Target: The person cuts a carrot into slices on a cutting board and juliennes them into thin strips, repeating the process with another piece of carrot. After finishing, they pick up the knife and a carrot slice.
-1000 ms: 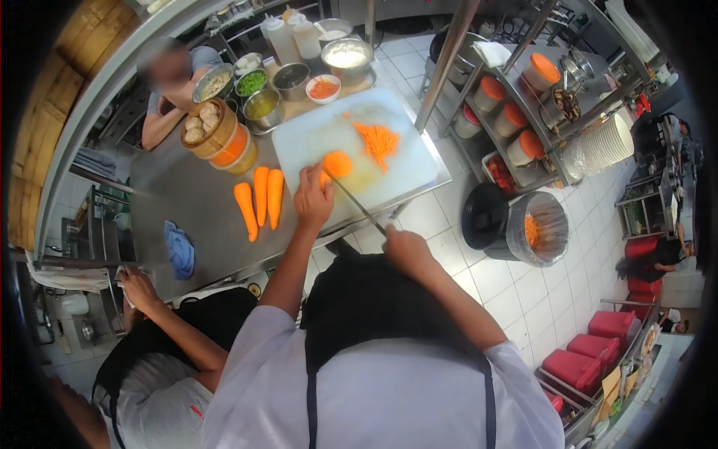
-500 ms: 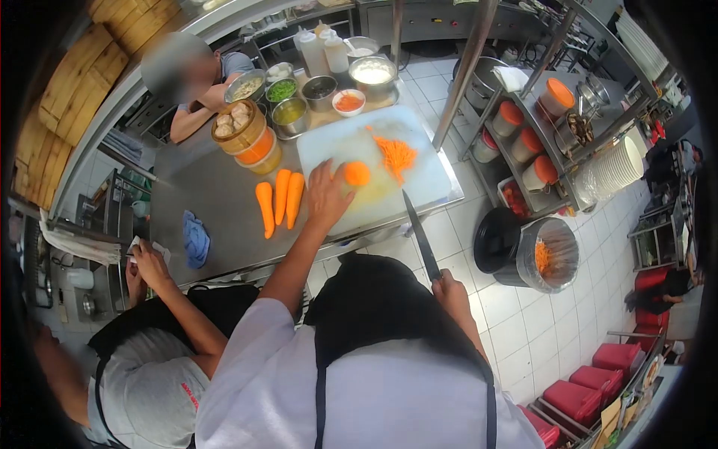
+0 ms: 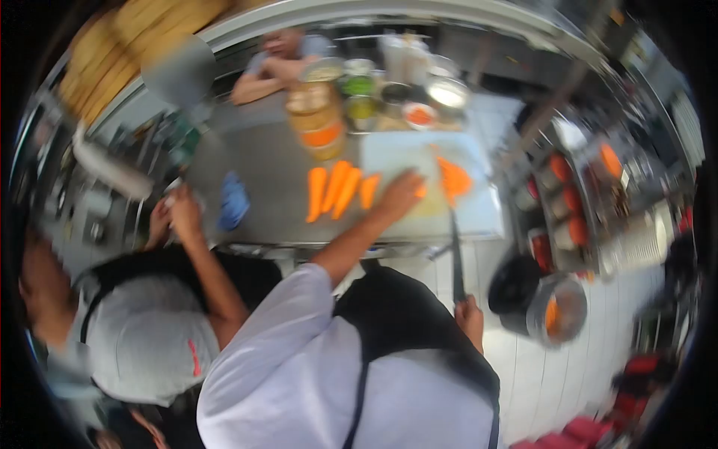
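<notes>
My left hand [image 3: 402,194] is closed over a cut carrot piece [image 3: 421,191] on the white cutting board [image 3: 479,213]; its fingers are blurred, and most of the piece lies beneath them. In my right hand [image 3: 470,317] is the handle of a long kitchen knife [image 3: 458,258], its tip pointing away from me at the board. Just beyond the tip sits a pile of carrot strips [image 3: 453,180]. Left of my hand another orange carrot piece [image 3: 369,191] lies at the board's left edge, beside several whole peeled carrots [image 3: 316,193] on the steel table.
A bamboo steamer [image 3: 313,120] on containers stands behind the carrots. Bowls, among them one of red-orange food [image 3: 419,115], line the back. A blue cloth [image 3: 233,202] lies left. One co-worker [image 3: 153,337] is beside me, another leans across the table. A lined bin [image 3: 557,310] stands right.
The view has swung, shifting the table rightward in the picture and blurring it. My left hand has moved onto the cut carrot piece it was beside. My right hand still holds the knife.
</notes>
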{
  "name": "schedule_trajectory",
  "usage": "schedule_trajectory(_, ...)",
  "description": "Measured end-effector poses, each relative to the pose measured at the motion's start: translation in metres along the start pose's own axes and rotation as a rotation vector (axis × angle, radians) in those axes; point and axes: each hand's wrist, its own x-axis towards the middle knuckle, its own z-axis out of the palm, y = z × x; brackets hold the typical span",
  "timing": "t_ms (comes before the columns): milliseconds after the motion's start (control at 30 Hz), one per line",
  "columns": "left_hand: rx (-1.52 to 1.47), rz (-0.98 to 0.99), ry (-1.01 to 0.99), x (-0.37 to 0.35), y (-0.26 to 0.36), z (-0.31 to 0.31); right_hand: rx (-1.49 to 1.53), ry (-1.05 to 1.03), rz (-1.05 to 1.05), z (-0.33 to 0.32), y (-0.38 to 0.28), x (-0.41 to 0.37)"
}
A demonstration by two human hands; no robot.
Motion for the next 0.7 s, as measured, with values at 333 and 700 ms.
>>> schedule_trajectory(333, -0.031, -0.171, -0.157, -0.007, 0.033, -0.041, -0.002, -0.046, -0.078, 0.017, -0.003, 0.016)
schedule_trajectory(700, -0.091, -0.195, -0.078, -0.009, 0.034, -0.043, -0.018, 0.031, -0.070, 0.018, -0.028, 0.025)
